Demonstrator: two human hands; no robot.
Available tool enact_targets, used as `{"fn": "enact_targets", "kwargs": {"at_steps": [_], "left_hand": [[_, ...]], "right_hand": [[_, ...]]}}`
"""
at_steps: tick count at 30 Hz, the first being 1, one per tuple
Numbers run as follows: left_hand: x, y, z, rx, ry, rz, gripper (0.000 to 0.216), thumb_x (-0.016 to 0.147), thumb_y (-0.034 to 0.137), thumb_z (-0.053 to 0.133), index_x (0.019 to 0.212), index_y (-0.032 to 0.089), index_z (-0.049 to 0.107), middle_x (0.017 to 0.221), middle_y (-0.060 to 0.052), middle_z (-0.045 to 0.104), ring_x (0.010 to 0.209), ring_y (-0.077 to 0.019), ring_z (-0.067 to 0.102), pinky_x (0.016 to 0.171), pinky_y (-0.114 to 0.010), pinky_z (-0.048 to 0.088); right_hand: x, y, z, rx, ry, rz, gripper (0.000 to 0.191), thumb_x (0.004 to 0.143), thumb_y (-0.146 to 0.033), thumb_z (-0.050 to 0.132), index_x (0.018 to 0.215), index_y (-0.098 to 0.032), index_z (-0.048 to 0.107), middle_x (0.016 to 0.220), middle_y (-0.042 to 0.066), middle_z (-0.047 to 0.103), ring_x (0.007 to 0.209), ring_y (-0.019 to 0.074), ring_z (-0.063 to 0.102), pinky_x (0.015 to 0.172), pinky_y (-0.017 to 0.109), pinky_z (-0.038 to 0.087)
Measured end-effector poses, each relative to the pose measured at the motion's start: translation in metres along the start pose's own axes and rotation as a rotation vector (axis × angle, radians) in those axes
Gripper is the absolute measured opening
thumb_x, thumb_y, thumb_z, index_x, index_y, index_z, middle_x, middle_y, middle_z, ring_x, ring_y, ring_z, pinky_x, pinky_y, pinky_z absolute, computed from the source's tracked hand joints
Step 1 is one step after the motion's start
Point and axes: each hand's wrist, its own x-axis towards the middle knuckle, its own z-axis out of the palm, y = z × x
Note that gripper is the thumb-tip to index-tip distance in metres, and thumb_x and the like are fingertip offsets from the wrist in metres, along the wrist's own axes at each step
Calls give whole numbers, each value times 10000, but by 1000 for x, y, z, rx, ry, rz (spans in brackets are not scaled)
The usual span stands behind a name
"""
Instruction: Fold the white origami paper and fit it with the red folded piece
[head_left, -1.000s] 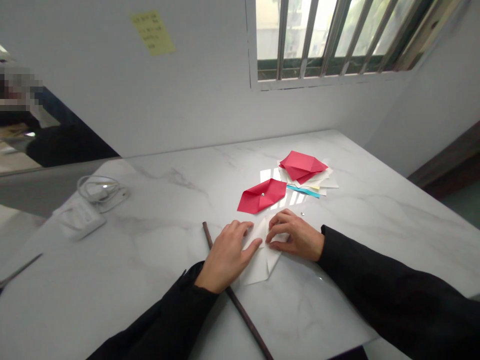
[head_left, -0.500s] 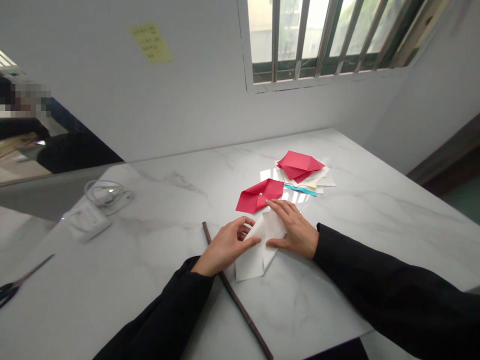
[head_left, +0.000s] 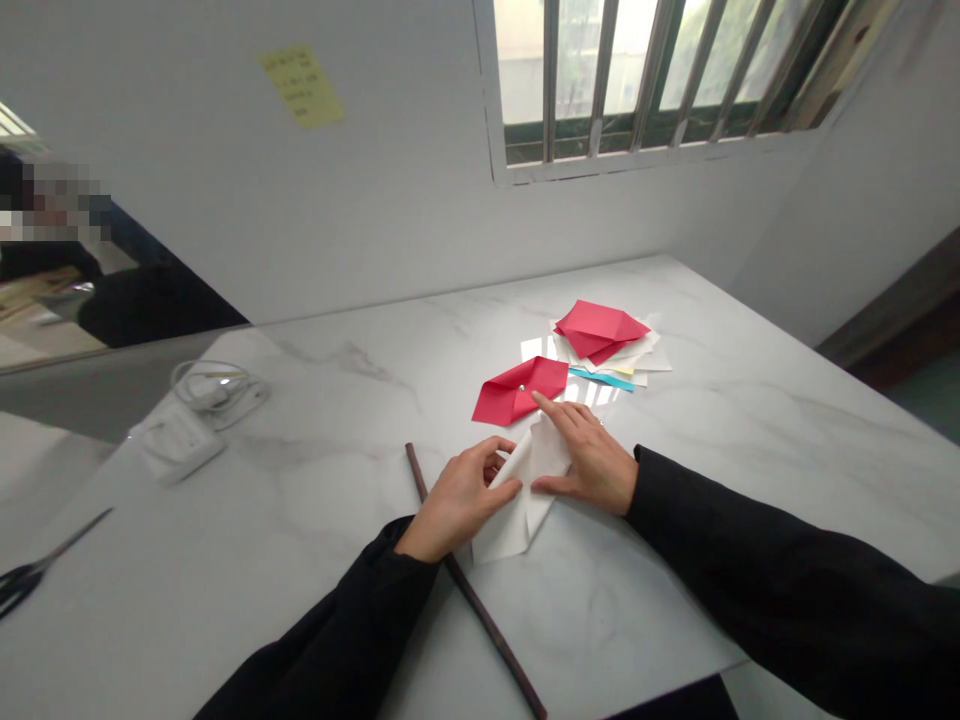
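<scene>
White paper (head_left: 534, 462) is gripped by the left hand (head_left: 456, 503) at 9 o'clock and the right hand (head_left: 592, 458) at 3; red paper (head_left: 501, 402) lies near, at 12.

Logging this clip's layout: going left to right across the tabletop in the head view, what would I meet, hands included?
Scissors, white charger, left hand, folded white paper, right hand.

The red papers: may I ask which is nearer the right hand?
The front red paper, with a shiny dot; the other red paper tops a pile farther back.
</scene>
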Motion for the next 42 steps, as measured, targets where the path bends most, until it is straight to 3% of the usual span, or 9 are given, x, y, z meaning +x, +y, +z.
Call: {"fn": "enact_targets", "kwargs": {"at_steps": [13,21,24,26,28,30,33,37,42], "left_hand": [[-1,7,1,-137,-14,39,197,802,189,595,987,208,659,979,-41,743,884,-220,698,791,-327,545],[-1,9,3,-248,-15,-35,211,766,191,613,975,198,640,896,-27,737,809,-217,690,690,-282,505],[-1,9,4,-325,-11,-59,189,764,191,628,953,198,638,884,-21,731,786,-208,681,669,-270,490],[0,9,3,-396,3,-85,191,757,189,642,948,197,635,890,-19,730,788,-203,681,673,-264,490],[0,10,2,-470,32,-119,215,746,186,660,958,194,633,904,-18,731,807,-199,682,679,-256,492],[0,10,1,-551,57,-152,254,741,195,686,989,191,634,947,-25,739,839,-199,686,684,-249,500],[0,8,0,-692,77,-180,365,731,231,742,1077,181,636,1072,-59,749,892,-212,704,710,-264,533],[1,5,-2,-849,124,-221,571,694,266,811,1220,151,621,1104,-111,761,877,-245,737,733,-312,572],[2,5,-5,-928,145,-228,673,689,262,818,1317,145,609,1088,-128,775,865,-257,752,699,-307,575]], "right_hand": [[2,-7,-4,96,-36,99,1193,719,-286,891,1641,-268,135,1180,109,589,1086,308,598,955,483,513],[0,-14,-1,79,26,87,1199,684,-275,916,1634,-315,187,1218,104,564,1059,305,616,928,474,541],[4,-8,-6,99,74,20,1183,688,-374,923,1631,-288,214,1248,122,584,1049,299,614,934,469,539],[11,4,-18,117,157,-24,1060,759,-483,860,1614,-255,276,1243,129,618,994,275,616,910,447,542],[20,23,-36,97,294,20,758,906,-508,705,1547,-230,413,1188,118,672,894,237,616,851,412,541],[26,43,-59,61,323,90,532,962,-484,627,1401,-188,586,1069,102,720,820,210,619,776,366,528],[26,66,-87,-39,123,142,286,917,-414,681,1052,-176,763,877,64,736,710,173,598,696,321,483],[20,78,-102,8,-231,120,359,746,-443,836,1021,-217,791,860,37,739,742,170,620,676,291,469],[21,82,-91,105,-353,161,226,736,-363,826,898,-206,811,752,19,716,694,158,618,648,275,452]]}}
